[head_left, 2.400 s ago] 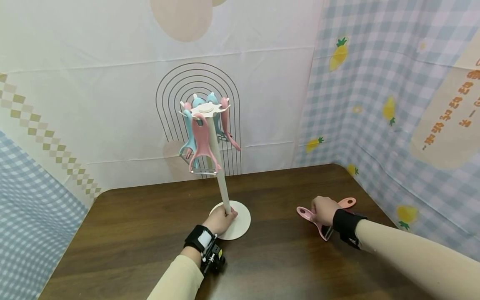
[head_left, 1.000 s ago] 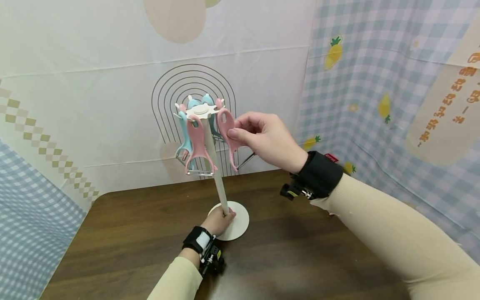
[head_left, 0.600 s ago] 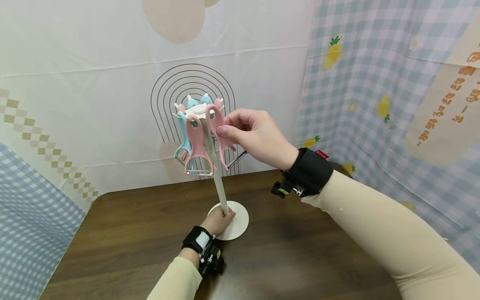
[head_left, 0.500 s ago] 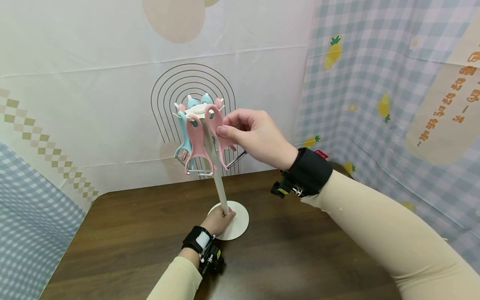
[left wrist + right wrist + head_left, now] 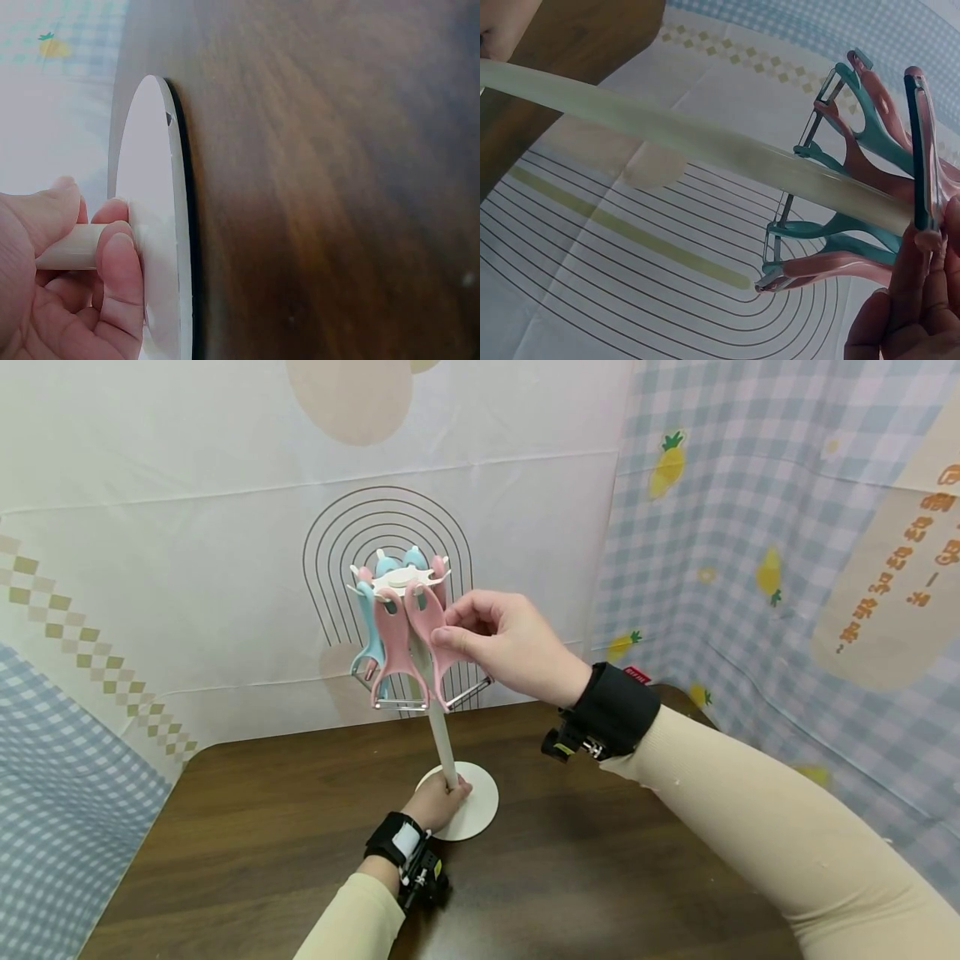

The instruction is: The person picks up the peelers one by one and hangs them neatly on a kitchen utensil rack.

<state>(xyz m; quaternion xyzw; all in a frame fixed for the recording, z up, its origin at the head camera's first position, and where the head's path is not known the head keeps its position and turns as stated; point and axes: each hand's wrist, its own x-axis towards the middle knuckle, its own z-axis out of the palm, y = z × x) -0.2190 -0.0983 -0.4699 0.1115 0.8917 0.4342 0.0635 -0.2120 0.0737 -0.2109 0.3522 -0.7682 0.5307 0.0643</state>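
Observation:
A white stand with a round base (image 5: 482, 802) and a crown of hooks (image 5: 401, 578) stands on the table. My left hand (image 5: 438, 804) grips the foot of its pole (image 5: 441, 739); the left wrist view shows fingers curled round it just above the base. My right hand (image 5: 517, 647) pinches a pink peeler (image 5: 426, 617) by its handle, thumb in front. The hole in that handle sits at a front hook, and its blade end hangs tilted. Beside it hangs another pink peeler (image 5: 393, 639), then a blue peeler (image 5: 369, 625). More pink and blue peelers (image 5: 870, 135) hang around the crown.
The brown wooden table (image 5: 285, 827) reaches back to a white patterned cloth (image 5: 540, 543). A blue checked cloth (image 5: 738, 527) covers the right side. My right forearm (image 5: 720, 785) crosses over the table's right part and hides some of it.
My right hand lifted a pink peeler from the table at right to the stand's crown. In the last half second it lowered slightly, the handle's hole now at a hook. Left hand unchanged.

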